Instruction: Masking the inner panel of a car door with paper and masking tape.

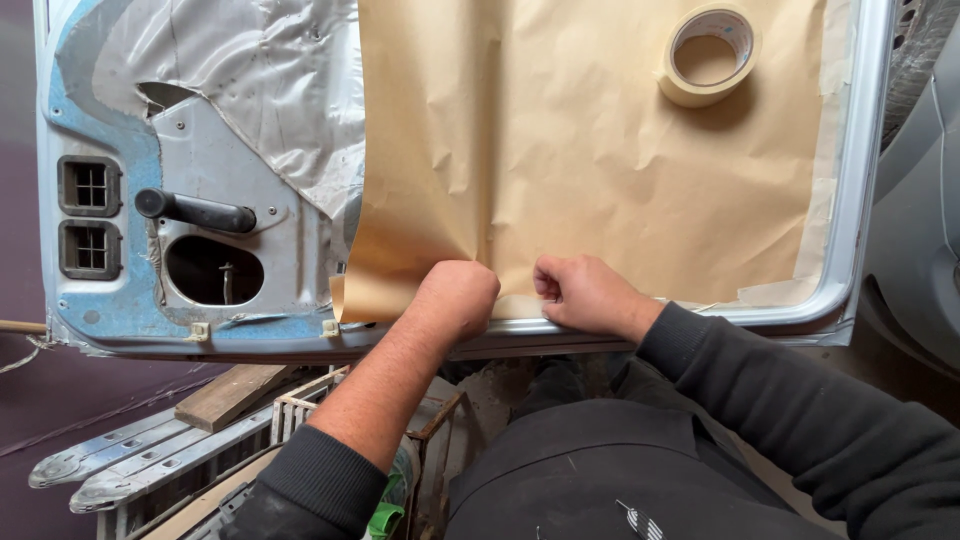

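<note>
A car door panel (210,170) lies flat before me, its right part covered by brown masking paper (590,160). My left hand (457,297) is curled at the paper's near edge, pressing down on it. My right hand (585,291) sits a little to the right, fingers closed on a strip of pale tape along the same edge. Between the two hands the paper edge meets the door's metal rim (760,318). A roll of masking tape (708,54) rests on the paper at the far right.
The bare left part of the door shows a black handle (195,210), two square vents (89,215) and an oval hole (213,270). A wooden plank (228,394), metal rails (120,462) and a wire crate (420,440) lie below the door. A grey car body (925,230) is at the right.
</note>
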